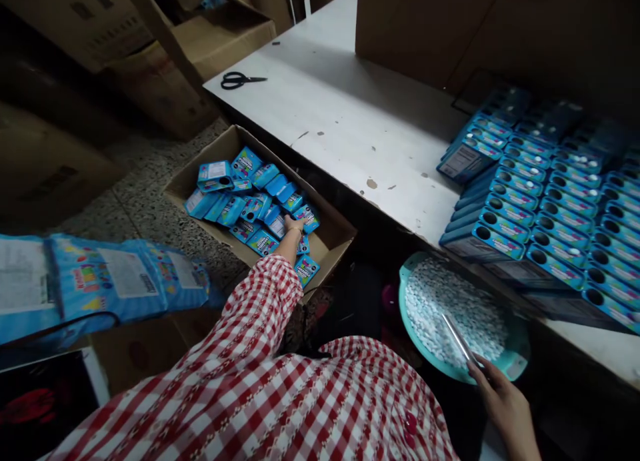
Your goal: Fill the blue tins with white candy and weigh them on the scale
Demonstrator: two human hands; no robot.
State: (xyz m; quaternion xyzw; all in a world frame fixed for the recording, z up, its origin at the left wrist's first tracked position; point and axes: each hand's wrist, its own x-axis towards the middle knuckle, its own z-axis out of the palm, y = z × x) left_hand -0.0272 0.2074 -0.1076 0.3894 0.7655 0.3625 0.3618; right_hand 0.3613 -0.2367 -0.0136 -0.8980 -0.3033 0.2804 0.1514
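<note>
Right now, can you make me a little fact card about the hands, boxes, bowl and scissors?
Left hand: among small blue packs in an open carton; grip unclear
Right hand: holding a shiny metal tool
Bowl: turquoise, full of small pale pieces
Blue boxes: in rows on the white table
Box holes: round, dark
Scissors: black-handled, near the table's far-left corner

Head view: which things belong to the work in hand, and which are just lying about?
In use:
metal tube, in right hand
tub of white pieces
carton of blue boxes, left hand inside
box rows on table, likely

Lying about, apparently:
scissors
blue bags
</note>
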